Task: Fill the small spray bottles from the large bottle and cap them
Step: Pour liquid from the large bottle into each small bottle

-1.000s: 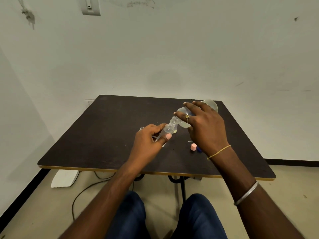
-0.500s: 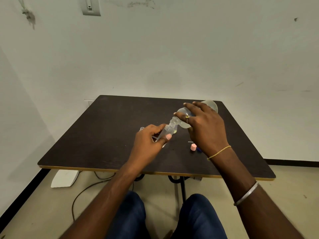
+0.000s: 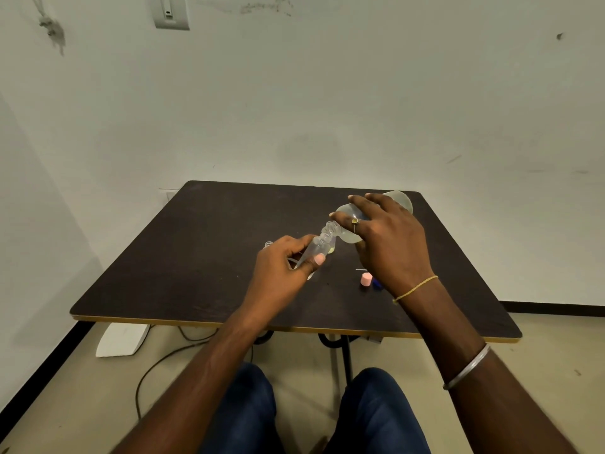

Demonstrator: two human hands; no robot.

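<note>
My right hand (image 3: 389,244) grips the large clear bottle (image 3: 347,214), tipped down to the left with its threaded neck against the mouth of a small clear spray bottle (image 3: 316,247). My left hand (image 3: 288,270) holds that small bottle tilted above the dark table (image 3: 196,257), thumb across its side. A little yellowish liquid shows in the large bottle's shoulder. Another small clear bottle (image 3: 268,245) peeks out behind my left hand. A pink cap (image 3: 366,279) and a blue cap (image 3: 377,284) lie on the table under my right wrist.
The table stands against a white wall. Its front edge has a yellow trim (image 3: 163,321). On the floor beneath lie a white block (image 3: 121,339) and a dark cable (image 3: 157,362). My knees sit under the front edge.
</note>
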